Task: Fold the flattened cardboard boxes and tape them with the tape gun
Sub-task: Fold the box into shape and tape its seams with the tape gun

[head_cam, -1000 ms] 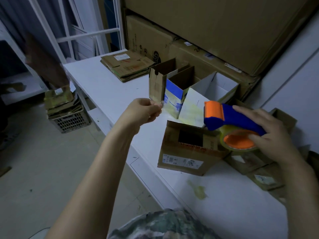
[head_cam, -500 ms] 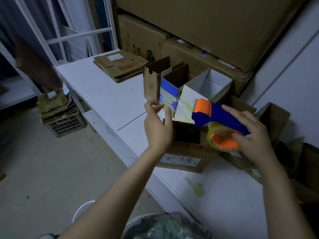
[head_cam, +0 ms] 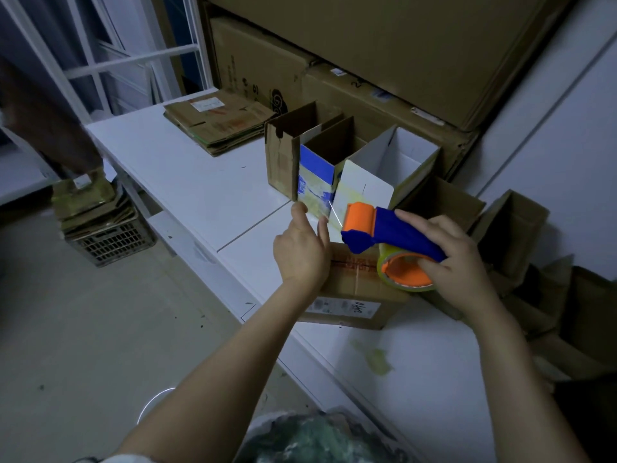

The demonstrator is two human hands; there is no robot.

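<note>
Gripping the tape gun [head_cam: 399,230] over the box [head_cam: 354,297], right hand [head_cam: 462,262] (left hand [head_cam: 300,253] straight-fingered beside).

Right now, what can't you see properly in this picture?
Head view:
- Box top: mostly covered by the left hand and tape gun.
- Label on it: too small and blurred to read.
- Whether the left hand pinches anything: its fingertips face away.
- Cardboard at the right: dark, cut off by the edge.

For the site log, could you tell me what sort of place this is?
Probably a packing or storage room: large cartons stacked behind the white table, a pile of flattened boxes, and a tape gun.
</note>
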